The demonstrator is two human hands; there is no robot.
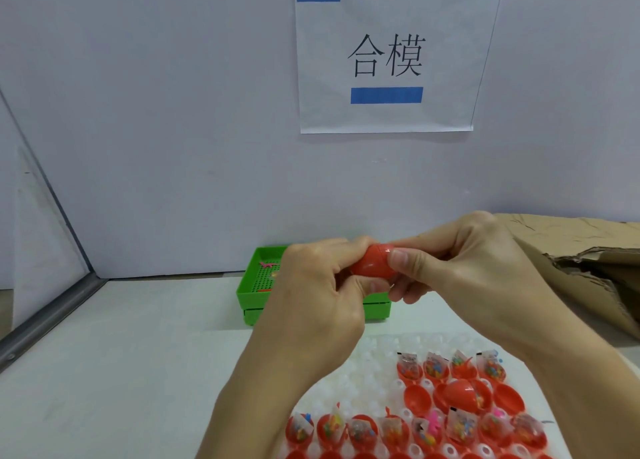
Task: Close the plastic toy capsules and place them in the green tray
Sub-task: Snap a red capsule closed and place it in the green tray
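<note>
Capsules fill the near foreground: open red halves, each with a small bagged toy, sit in rows on a white dimpled holder at the near right of the table, and one red capsule lying on its side among them looks closed or nearly so. Above the holder, both hands meet on a single red capsule held in the air. The left hand curls its fingers and thumb round the left end, and the right hand pinches the right end with thumb and fingers, a seam showing between them. I judge that the halves are being pressed together; if they are skewed, the rim could fail to snap and the toy bag might get caught in the seam. A slip under pressure could send the capsule down onto the open halves and tip them. Farther off, just behind the hands, the green tray sits partly hidden, so a blind drop might miss its rim. A torn cardboard box lies at the far right.
</note>
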